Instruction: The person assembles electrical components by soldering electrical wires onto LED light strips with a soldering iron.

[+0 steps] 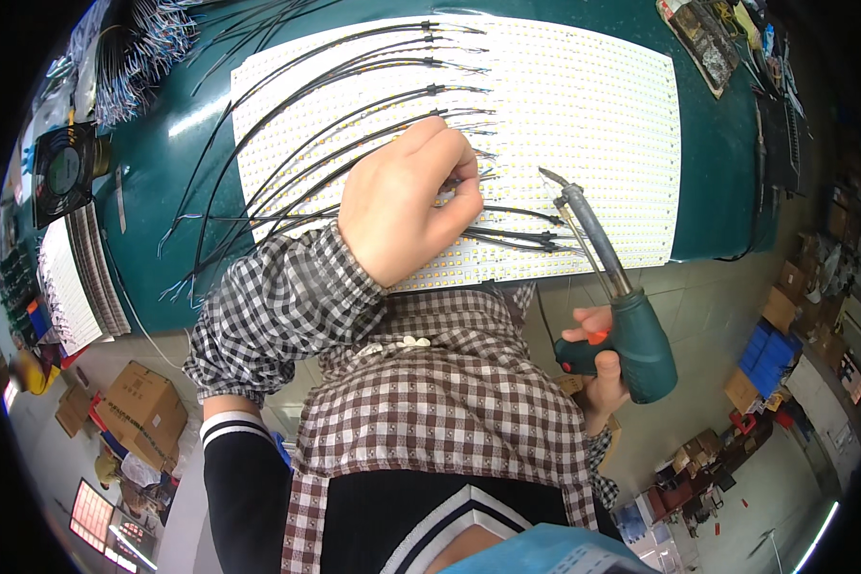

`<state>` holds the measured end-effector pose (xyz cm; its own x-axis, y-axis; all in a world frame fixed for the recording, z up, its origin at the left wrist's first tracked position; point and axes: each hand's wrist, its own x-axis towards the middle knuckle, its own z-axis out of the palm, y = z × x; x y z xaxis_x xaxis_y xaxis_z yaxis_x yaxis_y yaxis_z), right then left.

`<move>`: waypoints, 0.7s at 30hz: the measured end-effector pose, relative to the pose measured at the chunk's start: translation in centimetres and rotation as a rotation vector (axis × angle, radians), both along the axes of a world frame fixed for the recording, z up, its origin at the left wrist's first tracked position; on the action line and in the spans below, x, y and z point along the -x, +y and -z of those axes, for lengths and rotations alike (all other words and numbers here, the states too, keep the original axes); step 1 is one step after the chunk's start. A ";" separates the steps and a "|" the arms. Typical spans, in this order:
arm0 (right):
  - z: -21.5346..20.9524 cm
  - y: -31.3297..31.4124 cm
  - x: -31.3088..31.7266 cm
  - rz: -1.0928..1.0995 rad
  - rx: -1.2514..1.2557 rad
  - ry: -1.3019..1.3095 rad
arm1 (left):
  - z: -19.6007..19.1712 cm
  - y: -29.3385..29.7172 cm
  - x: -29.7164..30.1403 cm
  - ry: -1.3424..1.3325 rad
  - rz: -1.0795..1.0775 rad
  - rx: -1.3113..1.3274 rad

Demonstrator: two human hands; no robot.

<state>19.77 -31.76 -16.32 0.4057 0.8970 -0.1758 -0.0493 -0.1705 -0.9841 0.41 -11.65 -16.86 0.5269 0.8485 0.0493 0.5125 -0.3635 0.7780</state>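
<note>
A white LED panel (pixel 593 124), dotted with rows of small yellowish chips, lies on the green table. Black cables (pixel 354 72) run across its left half, their thin wire ends reaching the panel's middle. Over the lower cables, my left hand (pixel 407 206) is closed in a pinch; thin wire ends show just beside its fingertips, but the grip itself is mostly hidden. My right hand (pixel 598 368) is wrapped round the dark green handle of a soldering gun (pixel 631 330). Its bent tip points up and left, above the panel and to the right of my left hand.
A black fan (pixel 64 174) stands at the table's left side, with a stack of white panels (pixel 72 282) below it. Bundled wires (pixel 148 57) lie at the far left. At the far right sits a worn tray (pixel 703 43) near tools. Cardboard boxes (pixel 143 411) stand on the floor.
</note>
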 end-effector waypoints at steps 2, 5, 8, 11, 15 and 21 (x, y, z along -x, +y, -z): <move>-0.3 0.0 0.0 -0.066 0.014 0.000 | 0.0 0.1 0.0 -0.009 0.003 -0.003; -0.1 0.2 0.1 -0.064 -0.004 0.007 | -0.1 0.0 -0.1 -0.010 -0.002 0.006; 0.0 0.0 0.2 -0.078 0.037 0.040 | 0.1 0.0 -0.1 -0.007 0.011 -0.009; 0.0 -0.2 0.4 -0.061 0.062 0.062 | 0.2 0.0 -0.2 -0.012 0.008 -0.017; 0.0 0.1 0.3 -0.109 0.081 0.050 | 0.2 0.0 -0.2 -0.017 0.009 -0.025; 1.0 -0.4 0.2 -0.056 0.027 0.021 | 0.0 0.0 -0.2 -0.001 0.017 -0.008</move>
